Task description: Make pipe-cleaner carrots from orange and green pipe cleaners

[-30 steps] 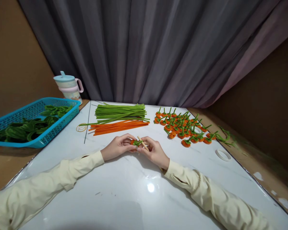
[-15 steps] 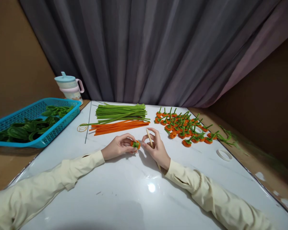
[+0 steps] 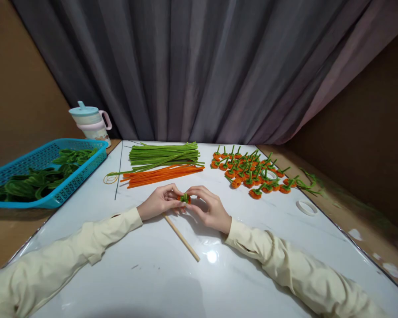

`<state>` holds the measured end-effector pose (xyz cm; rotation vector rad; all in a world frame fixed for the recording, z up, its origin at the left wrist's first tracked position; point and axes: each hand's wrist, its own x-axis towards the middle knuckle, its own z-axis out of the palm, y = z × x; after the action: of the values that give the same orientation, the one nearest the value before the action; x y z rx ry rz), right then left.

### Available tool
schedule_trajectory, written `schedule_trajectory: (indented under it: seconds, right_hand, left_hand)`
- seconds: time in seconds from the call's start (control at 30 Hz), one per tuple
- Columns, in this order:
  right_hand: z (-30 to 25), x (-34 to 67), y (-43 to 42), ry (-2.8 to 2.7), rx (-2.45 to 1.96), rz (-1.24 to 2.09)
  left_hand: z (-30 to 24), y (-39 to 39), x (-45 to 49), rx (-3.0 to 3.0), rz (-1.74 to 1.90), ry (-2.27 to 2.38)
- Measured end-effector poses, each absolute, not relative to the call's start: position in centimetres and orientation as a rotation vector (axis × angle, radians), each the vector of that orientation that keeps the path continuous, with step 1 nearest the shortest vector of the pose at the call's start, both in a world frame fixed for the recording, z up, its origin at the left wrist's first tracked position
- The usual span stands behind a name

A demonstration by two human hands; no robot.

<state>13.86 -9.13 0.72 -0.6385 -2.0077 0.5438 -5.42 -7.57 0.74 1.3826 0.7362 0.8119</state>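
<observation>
A white table [image 3: 152, 274] is filling the near ground, and a thin wooden stick [image 3: 182, 238] is lying loose on it, slanting from just under the left hand toward the near right. Neither hand is touching the stick.

Just beyond it, the left hand [image 3: 157, 204] and the right hand [image 3: 210, 210] are meeting at the middle of the table. Both are pinching 1 small orange and green flower [image 3: 185, 198] between thumb and fingertips, the other fingers curling loosely around it. The flower is sitting between the 2 hands, just above the tabletop.

Farther back, a bundle of orange fuzzy wires [image 3: 159, 175] is lying beside a bundle of green fuzzy wires [image 3: 164, 154], with a rubber band [image 3: 110, 178] just to their left. To the right, a heap of finished flowers [image 3: 248, 174] is spreading across the table, and a white tape ring [image 3: 307, 207] is lying near the right edge.

At the far left, a blue basket [image 3: 76, 179] is holding green leaves [image 3: 36, 181], and a lidded cup [image 3: 91, 123] is standing behind it. A grey curtain [image 3: 199, 66] is hanging across the back.
</observation>
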Motion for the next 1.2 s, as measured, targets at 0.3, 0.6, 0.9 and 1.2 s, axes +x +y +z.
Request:
schedule_trajectory:
  seconds: [0.3, 0.6, 0.9, 1.2]
  right_hand:
    - [-0.6, 14.1, -8.5, -2.013, -0.644, 0.467]
    - [-1.0, 14.0, -8.4, -2.016, -0.646, 0.401]
    - [-1.2, 14.1, -8.3, -2.006, -0.648, 0.383]
    - [-0.6, 13.8, -8.4, -1.994, -0.787, 0.657]
  left_hand:
    - [0.6, -7.6, -5.2, 1.310, 0.809, 0.753]
    - [0.5, -7.7, -5.1, 1.345, 0.825, 0.753]
    - [0.7, -7.8, -5.1, 1.383, 0.800, 0.757]
    - [0.2, -7.2, -4.9, 1.390, 0.803, 0.802]
